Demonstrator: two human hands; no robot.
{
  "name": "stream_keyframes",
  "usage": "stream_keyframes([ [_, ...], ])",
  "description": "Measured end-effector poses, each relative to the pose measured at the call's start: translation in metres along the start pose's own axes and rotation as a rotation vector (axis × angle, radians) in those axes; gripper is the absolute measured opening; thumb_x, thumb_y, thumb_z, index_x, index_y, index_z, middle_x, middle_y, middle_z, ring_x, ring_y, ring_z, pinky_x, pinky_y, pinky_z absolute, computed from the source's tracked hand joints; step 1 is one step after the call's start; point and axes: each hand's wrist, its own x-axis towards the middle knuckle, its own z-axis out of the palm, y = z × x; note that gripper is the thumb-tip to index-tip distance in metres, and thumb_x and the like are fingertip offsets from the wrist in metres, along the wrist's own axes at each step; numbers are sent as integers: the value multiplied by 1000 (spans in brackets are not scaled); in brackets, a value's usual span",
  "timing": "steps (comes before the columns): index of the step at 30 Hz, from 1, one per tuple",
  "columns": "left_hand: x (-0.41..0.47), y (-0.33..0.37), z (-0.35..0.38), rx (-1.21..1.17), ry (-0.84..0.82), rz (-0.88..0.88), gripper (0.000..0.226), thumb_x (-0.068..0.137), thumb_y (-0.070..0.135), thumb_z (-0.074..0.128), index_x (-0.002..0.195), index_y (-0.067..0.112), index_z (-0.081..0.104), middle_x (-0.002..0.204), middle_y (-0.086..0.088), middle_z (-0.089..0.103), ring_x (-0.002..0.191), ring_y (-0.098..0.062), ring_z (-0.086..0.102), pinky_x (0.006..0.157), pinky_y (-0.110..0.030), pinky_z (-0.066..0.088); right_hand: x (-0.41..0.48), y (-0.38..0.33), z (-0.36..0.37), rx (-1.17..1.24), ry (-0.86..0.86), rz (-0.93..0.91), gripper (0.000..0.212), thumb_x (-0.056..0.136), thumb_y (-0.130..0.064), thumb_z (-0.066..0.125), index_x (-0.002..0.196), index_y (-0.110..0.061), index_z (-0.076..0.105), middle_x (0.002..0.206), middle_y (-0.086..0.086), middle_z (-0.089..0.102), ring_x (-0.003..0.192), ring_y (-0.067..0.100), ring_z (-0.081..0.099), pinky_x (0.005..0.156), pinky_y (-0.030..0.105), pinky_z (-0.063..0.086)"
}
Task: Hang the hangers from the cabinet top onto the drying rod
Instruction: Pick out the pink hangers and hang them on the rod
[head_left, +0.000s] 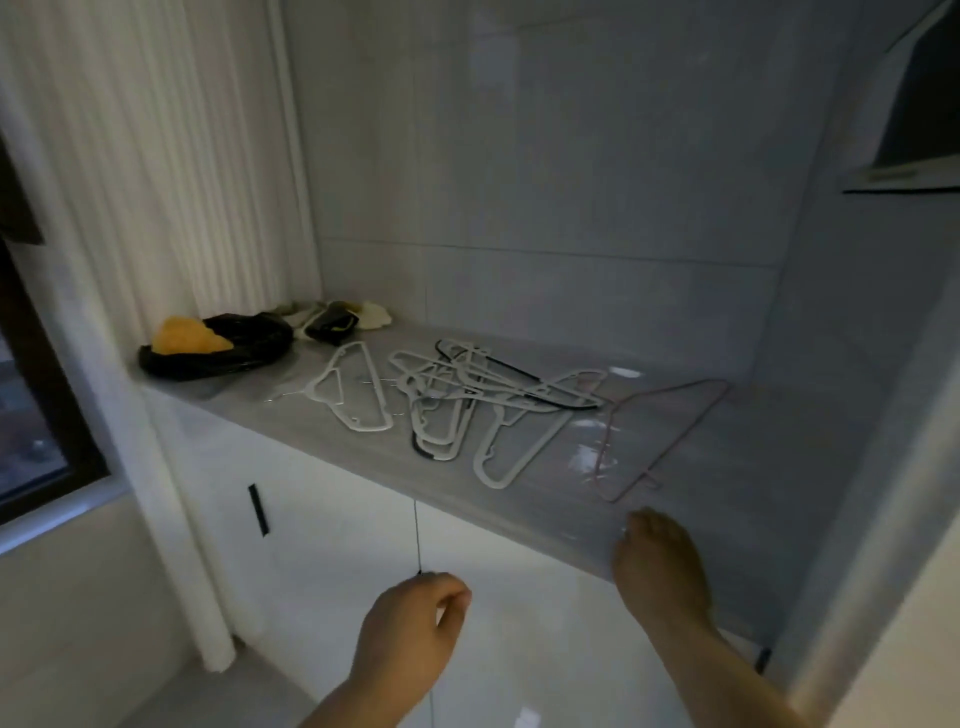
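1. The hangers (457, 400) are lying flat on the grey cabinet top (805, 493), a tangled heap of white ones across the middle, with a black hanger (519, 370) caught in among them.
2. One white hanger (353, 389) sits on its own just left of the heap. A thin pink hanger (670, 431) lies to the right, its near corner close to the front edge.
3. The right hand (660, 566) is out over that front edge, palm down, fingers stretched forward. The tips are near the pink hanger's corner but short of it, and it grips nothing. It's too blurred to tell whether it rests on the surface.
4. The left hand (415, 623) is lower, in front of the white cabinet doors (322, 545). Its fingers are loosely curled in towards the thumb, with nothing visible in them.
5. At the far left of the top there's a black bag (244, 343) with something yellow (189, 338) on it, and small clutter (337, 319) in the corner behind.
6. A white curtain (156, 156) hangs at the left, and pale tiles (545, 182) run behind the top.
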Motion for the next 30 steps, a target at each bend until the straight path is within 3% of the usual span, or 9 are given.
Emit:
stream_keyframes([
  [2, 28, 17, 9, 96, 26, 67, 26, 92, 31, 43, 107, 26, 64, 112, 13, 65, 104, -7, 58, 84, -13, 39, 4, -2, 8, -36, -29, 23, 37, 84, -12, 54, 119, 1, 58, 132, 18, 52, 125, 31, 48, 107, 39, 38],
  [3, 41, 28, 13, 142, 0, 84, 28, 92, 31, 42, 108, 25, 63, 115, 9, 64, 108, -11, 57, 88, -18, 40, 4, -3, 11, -7, 4, 24, 38, 84, -11, 52, 119, 2, 58, 132, 18, 52, 126, 31, 47, 107, 39, 36],
  [6, 82, 56, 25, 247, -24, 177, 23, 81, 24, 50, 86, 23, 72, 90, 4, 71, 86, -13, 67, 71, -19, 48, 6, 2, 17, 24, 48, 19, 28, 56, -16, 66, 78, 1, 73, 89, 16, 73, 83, 29, 71, 75, 38, 57],
  [8, 103, 70, 34, 293, -29, 231, 21, 70, 23, 55, 78, 22, 74, 80, 2, 72, 75, -15, 69, 64, -16, 49, 7, 1, 19, 52, 61, 30, 26, 55, -22, 68, 71, -2, 74, 81, 12, 75, 75, 26, 72, 67, 37, 58],
  [10, 122, 80, 52, 339, -165, 228, 31, 87, 24, 45, 112, 18, 63, 116, -4, 63, 107, -23, 59, 93, -26, 41, 6, -3, 11, 85, 94, 66, 33, 65, -30, 55, 70, -4, 75, 80, 10, 75, 73, 24, 73, 65, 35, 59],
  [12, 140, 88, 68, 352, -278, 180, 37, 92, 29, 38, 124, 17, 52, 130, -6, 51, 120, -27, 48, 101, -32, 33, 6, -6, 8, 124, 114, 98, 47, 69, -33, 37, 69, -5, 75, 79, 9, 75, 71, 23, 72, 64, 35, 59],
  [19, 180, 110, 93, 451, -321, 130, 47, 92, 44, 36, 122, 11, 54, 130, -11, 50, 123, -29, 43, 104, -38, 29, 8, -8, 9, 153, 109, 140, 53, 68, -39, 35, 74, -6, 76, 81, 9, 76, 74, 24, 73, 67, 35, 59],
  [26, 193, 109, 100, 422, -249, 31, 32, 92, 21, 40, 114, 9, 59, 126, -9, 54, 122, -26, 44, 104, -36, 30, 8, -11, 8, 142, 135, 157, 51, 68, -37, 35, 75, -8, 77, 83, 8, 76, 75, 23, 73, 67, 37, 58],
  [30, 196, 111, 90, 421, -305, -15, 37, 90, 26, 47, 121, 7, 51, 131, -10, 49, 124, -26, 44, 103, -35, 33, 8, -11, 8, 136, 166, 164, 50, 67, -35, 35, 74, -9, 76, 83, 8, 76, 75, 23, 73, 67, 38, 58],
])
